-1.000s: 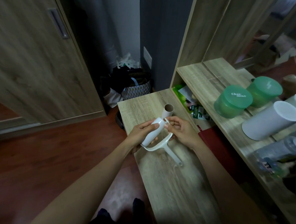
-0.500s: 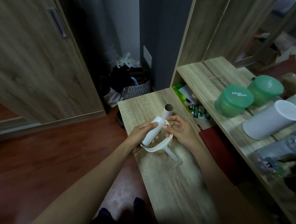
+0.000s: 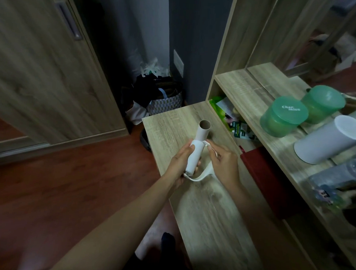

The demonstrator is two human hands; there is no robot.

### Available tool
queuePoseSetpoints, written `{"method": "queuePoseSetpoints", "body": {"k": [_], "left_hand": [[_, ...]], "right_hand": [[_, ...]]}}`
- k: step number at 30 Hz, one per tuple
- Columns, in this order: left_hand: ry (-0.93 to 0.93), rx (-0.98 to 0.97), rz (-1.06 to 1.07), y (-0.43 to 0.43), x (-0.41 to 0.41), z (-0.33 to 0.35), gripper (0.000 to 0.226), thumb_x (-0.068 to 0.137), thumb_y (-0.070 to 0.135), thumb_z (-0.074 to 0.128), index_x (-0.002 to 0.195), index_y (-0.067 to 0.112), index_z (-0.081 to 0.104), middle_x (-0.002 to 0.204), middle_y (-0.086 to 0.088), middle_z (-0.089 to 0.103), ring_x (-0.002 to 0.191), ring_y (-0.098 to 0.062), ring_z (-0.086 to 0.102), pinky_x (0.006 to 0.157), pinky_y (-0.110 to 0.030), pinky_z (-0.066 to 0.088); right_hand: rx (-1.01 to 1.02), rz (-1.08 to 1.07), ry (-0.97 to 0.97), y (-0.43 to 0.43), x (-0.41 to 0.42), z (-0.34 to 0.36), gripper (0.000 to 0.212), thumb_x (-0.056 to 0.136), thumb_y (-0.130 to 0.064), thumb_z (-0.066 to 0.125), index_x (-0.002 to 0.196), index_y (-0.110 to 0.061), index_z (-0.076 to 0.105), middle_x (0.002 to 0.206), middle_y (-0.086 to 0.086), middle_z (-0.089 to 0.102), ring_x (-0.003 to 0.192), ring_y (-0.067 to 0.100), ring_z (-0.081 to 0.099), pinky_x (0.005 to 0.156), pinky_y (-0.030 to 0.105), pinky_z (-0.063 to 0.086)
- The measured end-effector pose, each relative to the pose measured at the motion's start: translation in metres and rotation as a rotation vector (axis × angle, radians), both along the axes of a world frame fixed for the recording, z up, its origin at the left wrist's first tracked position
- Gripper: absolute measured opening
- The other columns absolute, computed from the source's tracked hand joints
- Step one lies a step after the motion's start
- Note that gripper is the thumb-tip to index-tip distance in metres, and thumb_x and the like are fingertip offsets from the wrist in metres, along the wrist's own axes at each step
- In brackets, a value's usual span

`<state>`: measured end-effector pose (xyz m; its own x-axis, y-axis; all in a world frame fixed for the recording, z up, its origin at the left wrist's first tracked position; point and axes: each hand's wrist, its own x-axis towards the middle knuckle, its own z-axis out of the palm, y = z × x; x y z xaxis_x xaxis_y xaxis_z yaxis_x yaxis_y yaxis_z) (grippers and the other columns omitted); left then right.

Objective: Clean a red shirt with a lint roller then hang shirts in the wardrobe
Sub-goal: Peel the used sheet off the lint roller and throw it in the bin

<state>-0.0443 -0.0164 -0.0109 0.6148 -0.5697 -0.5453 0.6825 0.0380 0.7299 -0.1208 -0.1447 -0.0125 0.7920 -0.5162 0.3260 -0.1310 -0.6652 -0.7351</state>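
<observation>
Wood-grain bench (image 3: pixel 209 219) runs from near to far below you, and the work sits toward its far end. The fingers of your left hand (image 3: pixel 178 161) are curled round the white roll (image 3: pixel 194 156) of the lint roller, holding it just above the bench with its far end tipped up. The fingers of your right hand (image 3: pixel 225 162) pinch the thin far arm of the white frame (image 3: pixel 204 174), just right of the roll's far end. The frame's curved band loops under the roll and meets it at the near end.

A second ago your right fingers were against the roll's far end and the frame's handle stuck out over the bench toward you. Now that hand has drawn right, the arm stands apart from the roll's end, and the handle is hidden under your wrist. So the roll looks seated at its near end only. The roller is not yet ready, and cleaning has not started.

A bare cardboard tube (image 3: pixel 203 132) lies just beyond the roll, probably a spent core. To the right, low between the bench and the shelf (image 3: pixel 247 91), lies something dark red (image 3: pixel 269 181), but you cannot tell if it is the shirt. The wardrobe (image 3: pixel 42 65) stands far left, well apart.
</observation>
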Motion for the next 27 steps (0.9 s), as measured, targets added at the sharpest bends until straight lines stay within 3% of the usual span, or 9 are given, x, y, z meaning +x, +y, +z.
{"method": "queuePoseSetpoints", "body": {"k": [3, 5, 7, 10, 13, 15, 19, 27], "left_hand": [[0.047, 0.031, 0.102, -0.002, -0.002, -0.004, 0.053, 0.087, 0.043, 0.061, 0.136, 0.025, 0.051, 0.089, -0.014, 0.065, 0.065, -0.019, 0.062, 0.059, -0.029, 0.051], [0.092, 0.044, 0.154, -0.001, 0.002, -0.006, 0.049, 0.091, 0.04, 0.058, 0.136, 0.022, 0.05, 0.081, -0.013, 0.064, 0.062, -0.019, 0.06, 0.06, -0.031, 0.049], [0.121, 0.057, 0.143, 0.003, 0.005, -0.007, 0.046, 0.092, 0.039, 0.058, 0.134, 0.022, 0.051, 0.075, -0.01, 0.064, 0.061, -0.017, 0.06, 0.056, -0.029, 0.049], [0.147, 0.047, 0.103, 0.008, 0.008, -0.007, 0.047, 0.092, 0.038, 0.059, 0.134, 0.019, 0.051, 0.071, -0.008, 0.065, 0.057, -0.015, 0.061, 0.046, -0.022, 0.05], [0.151, 0.022, 0.086, 0.014, 0.014, -0.006, 0.047, 0.093, 0.038, 0.057, 0.134, 0.014, 0.05, 0.072, -0.008, 0.064, 0.056, -0.014, 0.061, 0.044, -0.021, 0.049], [0.127, 0.023, 0.091, 0.019, 0.021, -0.007, 0.045, 0.094, 0.034, 0.056, 0.137, 0.022, 0.049, 0.08, -0.01, 0.064, 0.059, -0.015, 0.06, 0.046, -0.023, 0.05], [0.081, 0.074, 0.07, 0.027, 0.033, -0.006, 0.047, 0.095, 0.024, 0.049, 0.141, 0.027, 0.043, 0.09, -0.014, 0.065, 0.062, -0.017, 0.06, 0.048, -0.025, 0.049], [-0.018, 0.066, -0.009, 0.031, 0.038, 0.001, 0.041, 0.095, 0.027, 0.053, 0.135, 0.031, 0.049, 0.093, -0.012, 0.068, 0.071, -0.017, 0.063, 0.057, -0.026, 0.048]], "right_hand": [[0.017, -0.019, -0.004, 0.0, -0.004, -0.002, 0.027, 0.093, -0.014, 0.057, 0.118, -0.016, 0.067, 0.09, 0.011, 0.07, 0.078, 0.019, 0.065, 0.068, 0.033, 0.052], [0.051, -0.027, -0.017, 0.001, -0.007, -0.003, 0.027, 0.093, -0.013, 0.058, 0.119, -0.017, 0.067, 0.09, 0.008, 0.071, 0.075, 0.009, 0.063, 0.066, 0.022, 0.049], [0.08, -0.025, -0.007, -0.001, -0.01, -0.004, 0.028, 0.092, -0.011, 0.059, 0.118, -0.016, 0.067, 0.084, 0.001, 0.068, 0.069, -0.005, 0.057, 0.062, 0.007, 0.039], [0.122, 0.011, 0.014, -0.003, -0.012, -0.005, 0.027, 0.091, -0.008, 0.061, 0.116, -0.015, 0.068, 0.078, -0.01, 0.06, 0.071, -0.01, 0.056, 0.063, 0.003, 0.036], [0.134, 0.072, 0.042, -0.006, -0.011, -0.006, 0.024, 0.091, -0.01, 0.06, 0.113, -0.014, 0.07, 0.087, -0.003, 0.065, 0.079, -0.005, 0.059, 0.069, 0.004, 0.039], [0.125, 0.062, 0.071, -0.01, -0.01, -0.008, 0.022, 0.093, -0.013, 0.059, 0.111, -0.013, 0.07, 0.094, -0.003, 0.068, 0.085, 0.0, 0.062, 0.073, 0.008, 0.043], [0.085, -0.079, 0.179, -0.022, -0.006, -0.023, 0.018, 0.094, -0.022, 0.058, 0.101, -0.009, 0.069, 0.086, 0.005, 0.071, 0.077, 0.018, 0.065, 0.066, 0.031, 0.05], [0.034, -0.184, 0.388, -0.031, 0.003, -0.037, 0.019, 0.091, -0.025, 0.06, 0.096, -0.012, 0.072, 0.086, 0.01, 0.07, 0.077, 0.025, 0.063, 0.062, 0.028, 0.041]]}}
